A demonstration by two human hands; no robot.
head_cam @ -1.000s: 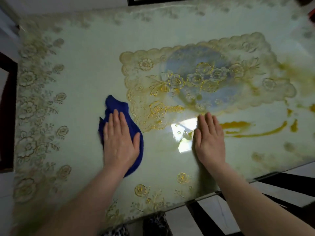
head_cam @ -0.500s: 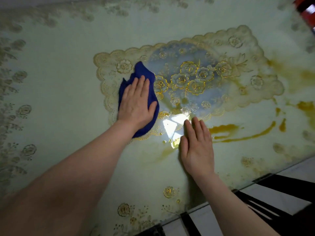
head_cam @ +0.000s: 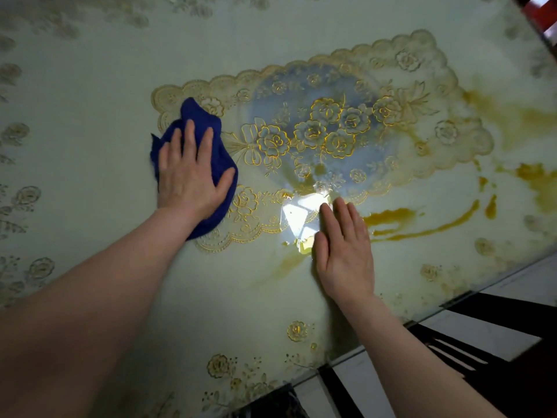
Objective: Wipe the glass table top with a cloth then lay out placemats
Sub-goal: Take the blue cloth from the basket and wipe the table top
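Since half a second ago, little change: left hand (head_cam: 193, 173) and blue cloth (head_cam: 197, 164) shifted slightly leftward over the scalloped end of the lace-patterned mat (head_cam: 325, 137); right hand (head_cam: 343, 254) as before. Since a second ago, carried from bare glass up onto the mat's edge. Left fingers (head_cam: 188, 140) extended and slightly spread, pressed flat on the crumpled, soft-looking cloth — not curled round it. Right fingers (head_cam: 340, 218) straight and together, palm down on the glass table top (head_cam: 90, 95), gripping nothing, just beside a bright reflection (head_cam: 301, 215). Glass glossy, pale green, floral-bordered. Mat translucent, gold-outlined roses on a bluish oval centre. Yellow-brown smears (head_cam: 422, 224) to the right — streaky, irregular. Dark chair frame (head_cam: 470, 351) past the near edge.
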